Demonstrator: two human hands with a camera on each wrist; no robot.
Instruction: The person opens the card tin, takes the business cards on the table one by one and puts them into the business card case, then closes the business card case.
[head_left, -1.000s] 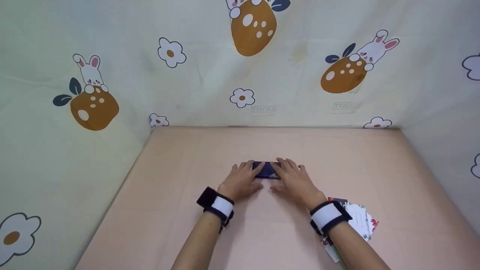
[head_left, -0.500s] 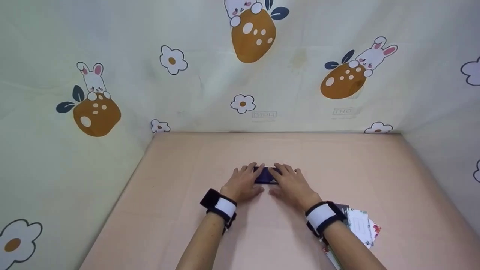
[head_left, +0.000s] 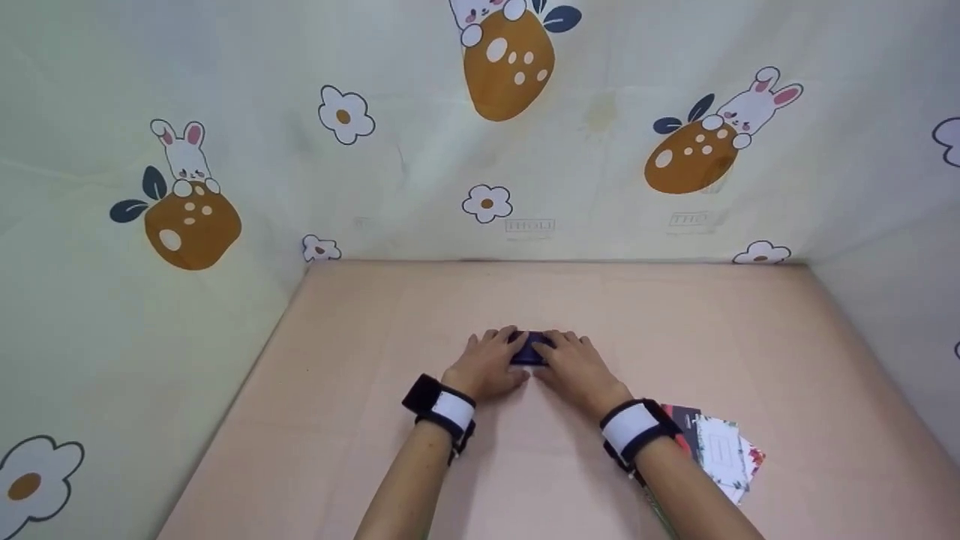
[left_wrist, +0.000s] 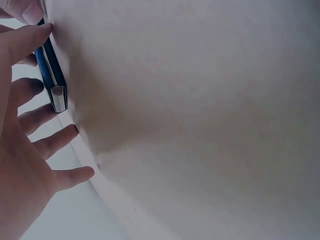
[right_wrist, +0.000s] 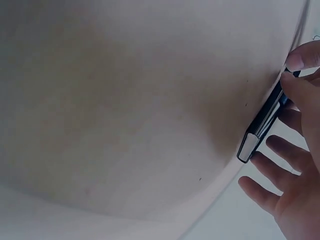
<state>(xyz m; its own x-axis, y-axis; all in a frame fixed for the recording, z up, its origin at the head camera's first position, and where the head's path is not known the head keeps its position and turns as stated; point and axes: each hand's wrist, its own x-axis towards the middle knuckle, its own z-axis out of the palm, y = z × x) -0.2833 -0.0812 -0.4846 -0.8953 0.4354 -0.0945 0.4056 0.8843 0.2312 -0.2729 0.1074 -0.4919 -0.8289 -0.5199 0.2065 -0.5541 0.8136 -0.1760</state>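
A small dark-blue item (head_left: 531, 349), flat like a little book, lies on the table between both hands. Its pale end face shows between dark covers in the left wrist view. At its left end, my left hand (head_left: 489, 364) holds it, thumb at the near edge and fingers spread over the top and far side. My right hand (head_left: 579, 371) holds the right part in the same manner, its index finger lying on top. The thumbs almost meet at the near edge. Both hands hide much of the dark-blue item, so its exact kind is unclear.
Several printed cards (head_left: 722, 455), white with floral borders and one dark, lie in a loose pile by the right forearm, which partly covers them. A pale pink cloth covers the table (head_left: 390, 315). A patterned curtain (head_left: 405, 187) stands behind and at both sides.
My right hand has slid left along the dark-blue item, closer to my left hand, and less of its top shows. More of the dark card is uncovered by the right wrist.
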